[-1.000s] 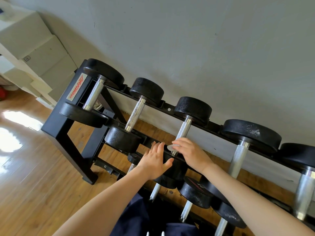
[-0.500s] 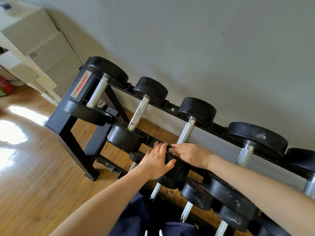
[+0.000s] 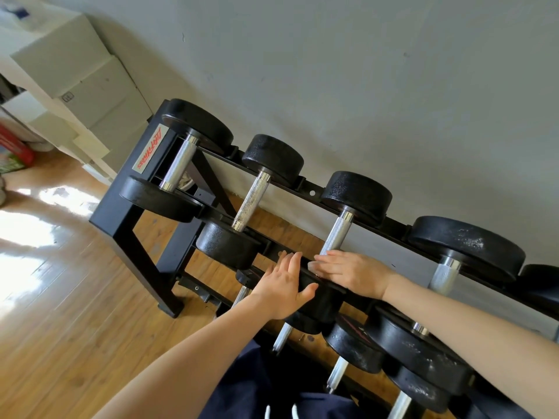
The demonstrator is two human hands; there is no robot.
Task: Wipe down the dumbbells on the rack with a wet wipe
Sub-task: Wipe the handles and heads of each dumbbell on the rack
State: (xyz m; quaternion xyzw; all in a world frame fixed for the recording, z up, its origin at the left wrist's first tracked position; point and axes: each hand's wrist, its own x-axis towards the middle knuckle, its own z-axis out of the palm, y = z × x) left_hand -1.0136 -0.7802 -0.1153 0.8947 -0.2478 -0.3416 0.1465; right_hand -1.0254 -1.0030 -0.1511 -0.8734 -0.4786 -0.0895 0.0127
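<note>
My left hand lies flat against the side of the third dumbbell on the top row of the rack, fingers straight. My right hand presses flat on top of it, with a bit of white wipe under my fingertips.

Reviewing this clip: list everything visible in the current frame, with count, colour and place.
dumbbells: at least five on the top row, more below, black heads with chrome handles, on the rack.
rack: one, black with a red-lettered label, against the wall.
wet wipe: one, pale, barely showing under the right fingertips.
wall: grey, behind the rack.
floor: brown wood, sunlit at left.
boxes: several, whitish, stacked upper left.
dark garment: navy with white drawstrings, bottom centre.
left hand: flat against the near head of the third dumbbell.
right hand: pressing the wipe on top of that head.
</note>
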